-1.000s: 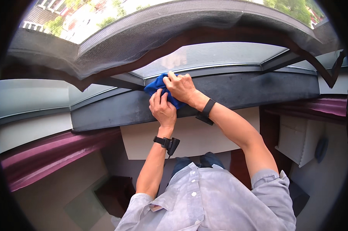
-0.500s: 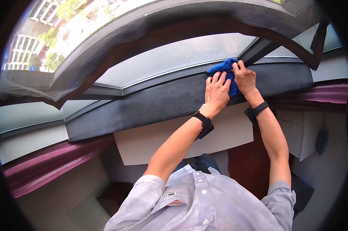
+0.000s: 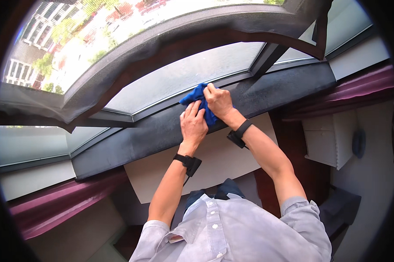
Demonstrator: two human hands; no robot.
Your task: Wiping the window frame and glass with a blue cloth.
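Blue cloth (image 3: 211, 118) crumpled on dark sill (image 3: 127, 142), upper edge at the lower window frame (image 3: 236, 80). Right hand (image 3: 219, 104) has fingers curled tight, holding a bunched fold; left hand (image 3: 194, 128) just beside it, fingers slightly spread over the cloth, can't tell if gripping. Purple curtains (image 3: 70, 198) hang at both sill ends.

A long, dark window sill (image 3: 151, 136) ran slantwise across the scene, its left end nearer and its right end farther. A crumpled blue cloth (image 3: 195, 94) lay on it around the middle, spanning much of its depth. Paler patches showed on the dark top, perhaps dust, perhaps only sheen.
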